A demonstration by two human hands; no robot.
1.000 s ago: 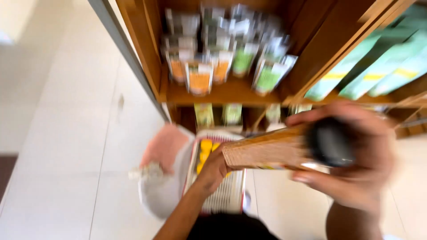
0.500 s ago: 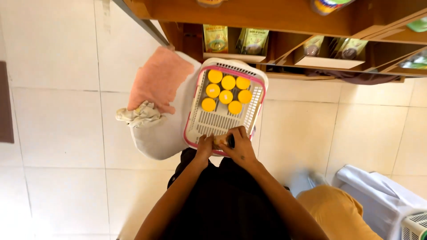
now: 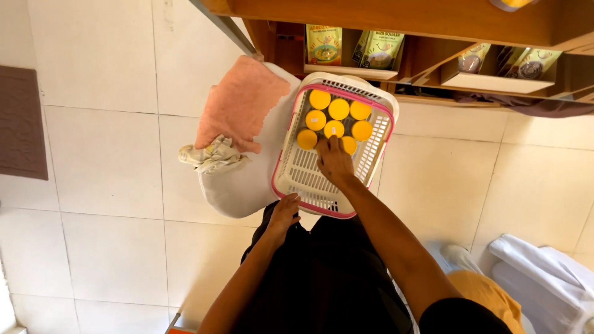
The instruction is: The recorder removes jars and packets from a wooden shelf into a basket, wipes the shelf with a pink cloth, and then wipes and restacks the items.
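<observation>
A white slotted basket with a pink rim [image 3: 291, 173] rests on a white stool below me. Several jars with yellow lids [image 3: 338, 109] stand packed at its far end. My right hand [image 3: 334, 162] reaches into the basket with its fingertips on a yellow-lidded jar [image 3: 335, 131] in the near row; I cannot tell whether it grips it. My left hand [image 3: 284, 211] rests on the basket's near left rim, fingers curled over the edge.
A pink cloth [image 3: 238, 104] and a crumpled pale rag [image 3: 210, 154] lie on the white stool [image 3: 238, 185] left of the basket. Wooden shelves [image 3: 396, 37] with pouches run along the top. A dark mat [image 3: 21, 124] lies left; white fabric [image 3: 544, 278] sits lower right.
My view dropped from the shelves to the basket. My right hand, which held a long pack a second ago, went from the near rim into the basket, onto the jars.
</observation>
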